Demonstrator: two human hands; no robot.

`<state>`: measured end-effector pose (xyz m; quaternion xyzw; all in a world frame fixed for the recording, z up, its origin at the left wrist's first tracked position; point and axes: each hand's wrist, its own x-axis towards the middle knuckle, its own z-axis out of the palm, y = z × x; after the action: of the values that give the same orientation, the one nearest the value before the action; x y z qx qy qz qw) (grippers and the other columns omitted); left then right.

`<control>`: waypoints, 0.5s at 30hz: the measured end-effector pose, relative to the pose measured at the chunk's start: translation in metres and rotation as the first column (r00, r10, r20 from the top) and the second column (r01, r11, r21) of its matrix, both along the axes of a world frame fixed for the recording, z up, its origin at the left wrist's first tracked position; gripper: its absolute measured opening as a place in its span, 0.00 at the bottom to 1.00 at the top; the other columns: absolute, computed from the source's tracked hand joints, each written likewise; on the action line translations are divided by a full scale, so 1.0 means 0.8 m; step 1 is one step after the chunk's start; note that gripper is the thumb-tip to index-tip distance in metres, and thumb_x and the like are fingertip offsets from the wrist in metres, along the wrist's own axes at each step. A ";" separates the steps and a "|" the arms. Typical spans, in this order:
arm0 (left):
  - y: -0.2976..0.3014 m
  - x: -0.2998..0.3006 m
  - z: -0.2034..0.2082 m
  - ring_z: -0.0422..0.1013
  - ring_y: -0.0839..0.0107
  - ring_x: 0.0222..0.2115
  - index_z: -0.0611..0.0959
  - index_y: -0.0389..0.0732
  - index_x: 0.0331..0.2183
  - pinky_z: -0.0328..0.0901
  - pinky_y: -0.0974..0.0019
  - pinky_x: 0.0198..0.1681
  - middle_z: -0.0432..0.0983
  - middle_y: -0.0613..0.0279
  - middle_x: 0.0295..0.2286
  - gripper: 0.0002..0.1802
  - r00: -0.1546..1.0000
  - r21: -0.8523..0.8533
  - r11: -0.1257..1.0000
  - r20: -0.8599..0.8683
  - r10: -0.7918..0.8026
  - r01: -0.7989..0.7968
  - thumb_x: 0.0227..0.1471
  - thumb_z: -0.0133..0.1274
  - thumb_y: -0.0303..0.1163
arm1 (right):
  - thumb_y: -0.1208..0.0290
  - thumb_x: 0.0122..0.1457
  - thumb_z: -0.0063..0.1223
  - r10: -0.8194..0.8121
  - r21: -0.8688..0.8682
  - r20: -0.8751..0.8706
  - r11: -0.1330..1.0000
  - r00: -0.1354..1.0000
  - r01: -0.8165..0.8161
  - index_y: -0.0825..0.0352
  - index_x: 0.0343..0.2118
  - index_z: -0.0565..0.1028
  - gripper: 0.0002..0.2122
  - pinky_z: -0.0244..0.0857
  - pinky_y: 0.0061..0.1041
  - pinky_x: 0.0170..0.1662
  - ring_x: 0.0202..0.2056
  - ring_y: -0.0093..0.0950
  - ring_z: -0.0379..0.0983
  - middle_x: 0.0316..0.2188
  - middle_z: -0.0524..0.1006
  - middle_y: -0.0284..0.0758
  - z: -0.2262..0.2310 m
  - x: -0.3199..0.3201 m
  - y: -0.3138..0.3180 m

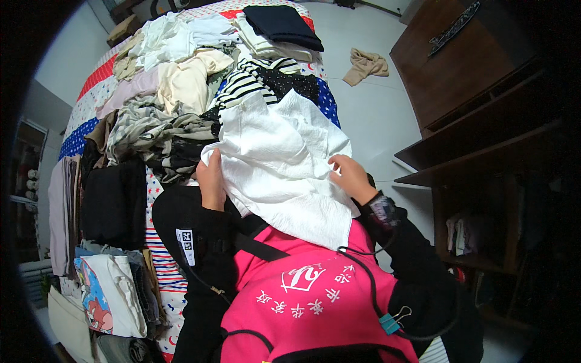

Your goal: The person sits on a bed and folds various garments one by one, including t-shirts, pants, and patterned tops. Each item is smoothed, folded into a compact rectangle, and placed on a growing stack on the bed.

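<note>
- The left hand pinches the left edge of a wrinkled white cloth garment; its grip is closed on the fabric, thumb on top.
- The right hand pinches the same garment near its right edge, thumb and fingertips pressed together over a small fold.
- The white garment lies spread between the two hands, its far part against the clothes on the bed, its near corner over the bright pink apron the person wears.
- Just beyond it lie a black-and-white striped garment and a black dotted fabric.
- Left of it, a rumpled grey-green patterned garment lies near a smooth cream garment.
- At the bed's far end, a folded dark navy cloth tops a pile of pale fabric.
- Nearer, at the left, are a folded black garment and a folded white garment with a colourful cartoon print.
- A crumpled beige garment lies on the pale tiled floor, near a dark brown wooden cabinet.
</note>
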<state>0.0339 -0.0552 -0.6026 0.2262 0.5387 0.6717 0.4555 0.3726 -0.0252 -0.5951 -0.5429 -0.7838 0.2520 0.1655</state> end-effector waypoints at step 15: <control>-0.001 -0.005 0.007 0.70 0.75 0.31 0.77 0.29 0.38 0.63 0.73 0.34 0.75 0.61 0.33 0.16 0.993 0.011 0.996 -0.072 0.090 -0.090 0.54 0.49 0.33 | 0.79 0.46 0.50 0.336 0.669 -0.052 0.711 0.941 -0.217 0.61 0.41 0.71 0.17 0.62 0.34 0.35 0.30 0.36 0.69 0.30 0.73 0.35 0.061 0.043 -0.039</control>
<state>0.0302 -0.0563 -0.5969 0.2276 0.5617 0.6850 0.4042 0.4068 -0.0560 -0.5465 -0.3033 -0.8773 0.0293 0.3708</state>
